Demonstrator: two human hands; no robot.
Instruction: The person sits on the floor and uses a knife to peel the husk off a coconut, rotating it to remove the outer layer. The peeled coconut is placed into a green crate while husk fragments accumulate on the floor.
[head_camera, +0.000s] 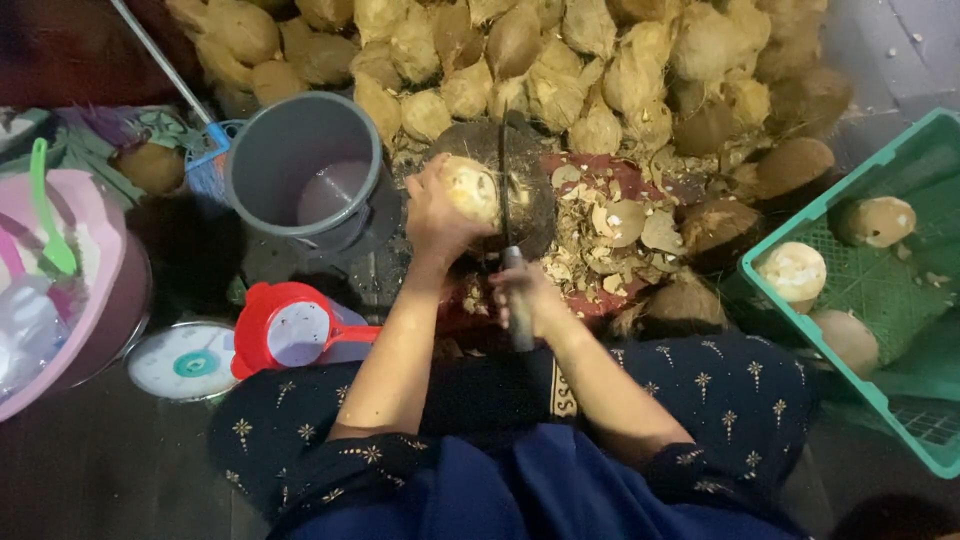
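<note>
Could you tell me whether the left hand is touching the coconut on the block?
Touching: the head view shows the left hand wrapped around the coconut.

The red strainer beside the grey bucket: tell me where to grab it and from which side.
Probably best to grip the red strainer by its handle, which sticks out toward the person's left forearm. Come from that side: the round bowl is wide, while the handle is narrow and free.

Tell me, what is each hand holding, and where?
The left hand cups a peeled coconut by its side; the right hand grips a knife by its handle.
</note>
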